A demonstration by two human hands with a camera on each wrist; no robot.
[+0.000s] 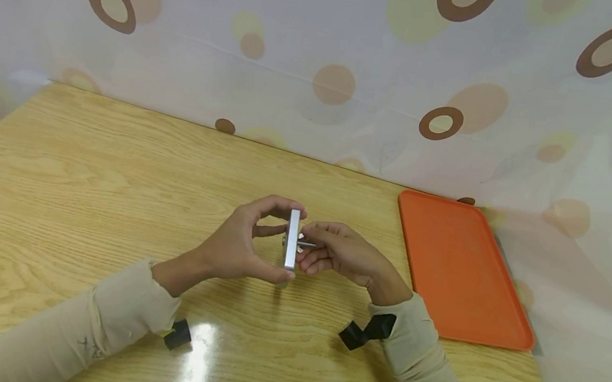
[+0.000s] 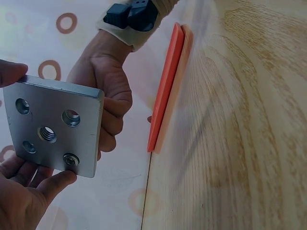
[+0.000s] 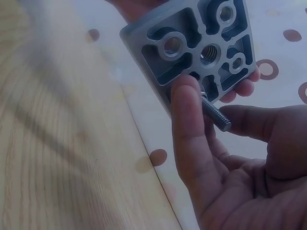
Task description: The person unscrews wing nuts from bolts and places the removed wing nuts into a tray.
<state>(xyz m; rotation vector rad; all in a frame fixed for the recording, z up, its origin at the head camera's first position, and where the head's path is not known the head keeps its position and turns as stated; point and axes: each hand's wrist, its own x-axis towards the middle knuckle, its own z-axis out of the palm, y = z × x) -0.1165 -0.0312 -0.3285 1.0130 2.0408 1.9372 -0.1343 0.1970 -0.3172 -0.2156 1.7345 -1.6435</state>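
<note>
A square silver metal plate (image 1: pixel 292 239) stands on edge above the table, its edges gripped between the thumb and fingers of my left hand (image 1: pixel 244 244). Its smooth face, in the left wrist view, has several holes; a socket-head bolt (image 2: pixel 71 159) sits in the lower right one, with a left fingertip beside it. On the ribbed face, the bolt's threaded shank (image 3: pixel 218 114) sticks out. My right hand (image 1: pixel 347 252) has its curled fingers and thumb about that shank, close to the plate. The index finger (image 3: pixel 187 105) partly hides the shank's base.
An orange tray (image 1: pixel 454 269) lies at the right side of the wooden table (image 1: pixel 87 193). Behind the table and along its right side runs a pale covering (image 1: pixel 300 28) with brown and yellow circles. Black devices (image 1: pixel 366 331) are strapped at both wrists.
</note>
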